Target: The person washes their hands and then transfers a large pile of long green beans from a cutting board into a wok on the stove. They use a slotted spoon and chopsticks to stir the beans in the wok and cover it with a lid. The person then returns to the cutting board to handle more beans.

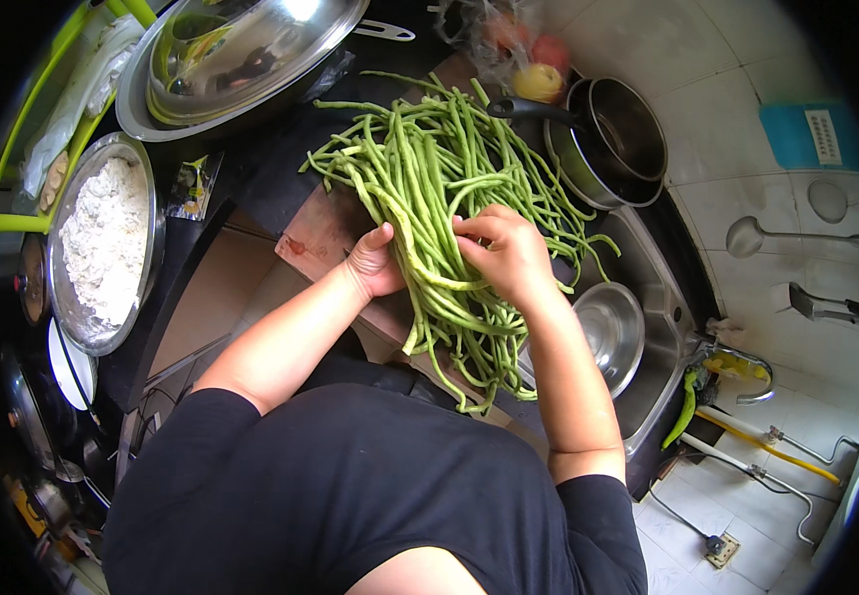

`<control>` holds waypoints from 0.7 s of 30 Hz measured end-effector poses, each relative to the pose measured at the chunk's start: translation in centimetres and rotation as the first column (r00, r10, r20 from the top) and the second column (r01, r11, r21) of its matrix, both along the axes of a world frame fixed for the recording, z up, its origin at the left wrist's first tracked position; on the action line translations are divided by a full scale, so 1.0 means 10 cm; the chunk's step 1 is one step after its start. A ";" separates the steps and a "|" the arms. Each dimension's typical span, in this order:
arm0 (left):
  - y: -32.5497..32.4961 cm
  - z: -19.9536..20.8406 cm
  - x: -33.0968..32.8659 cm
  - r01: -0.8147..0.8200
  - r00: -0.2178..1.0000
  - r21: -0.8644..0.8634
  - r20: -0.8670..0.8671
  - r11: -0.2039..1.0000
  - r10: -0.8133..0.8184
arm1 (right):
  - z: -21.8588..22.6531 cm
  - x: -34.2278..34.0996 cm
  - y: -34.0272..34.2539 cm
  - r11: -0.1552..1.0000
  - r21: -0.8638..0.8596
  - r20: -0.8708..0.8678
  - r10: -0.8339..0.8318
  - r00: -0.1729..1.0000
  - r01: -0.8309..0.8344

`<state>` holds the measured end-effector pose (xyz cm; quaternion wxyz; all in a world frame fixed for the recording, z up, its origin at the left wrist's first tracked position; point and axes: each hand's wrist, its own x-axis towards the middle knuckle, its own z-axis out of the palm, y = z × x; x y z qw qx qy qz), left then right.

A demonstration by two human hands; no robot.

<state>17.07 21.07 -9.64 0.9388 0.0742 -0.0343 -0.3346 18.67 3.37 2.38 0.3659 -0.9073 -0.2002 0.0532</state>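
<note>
A big heap of long green beans (420, 188) lies over a reddish wooden board (315, 233), and its near ends droop toward my body. My left hand (377, 263) cups the left side of the bundle, thumb up, with its fingers hidden behind the beans. From the right, my right hand (502, 250) pinches at the beans, fingertips pressed together among the strands. Which single bean it grips is hard to make out.
At right is a sink (663, 327) with a metal bowl (610, 332) in it; pots (628, 129) stand behind. On the left are a bowl of white flour (107, 238) and a large lidded pan (241, 59). Fruit (539, 81) sits in a plastic bag at the back.
</note>
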 end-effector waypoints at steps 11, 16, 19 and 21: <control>0.14 -0.03 -0.07 0.045 0.999 -0.110 0.008 0.993 -0.045 | -0.55 0.49 0.04 0.686 -0.676 0.273 -0.107 0.956 0.270; 0.28 0.07 -0.16 -0.023 0.999 -0.031 -0.026 0.999 0.022 | -0.56 1.01 -0.38 0.786 -0.573 0.221 -0.123 0.968 0.231; 0.30 0.07 -0.20 -0.056 0.992 0.010 -0.108 0.998 0.057 | -0.59 1.22 -0.45 0.787 -0.589 0.134 -0.128 0.983 0.183; 0.31 0.07 -0.22 -0.079 0.984 0.020 -0.160 0.997 0.081 | -0.63 1.27 -0.43 0.842 -0.519 -0.009 -0.180 0.984 0.149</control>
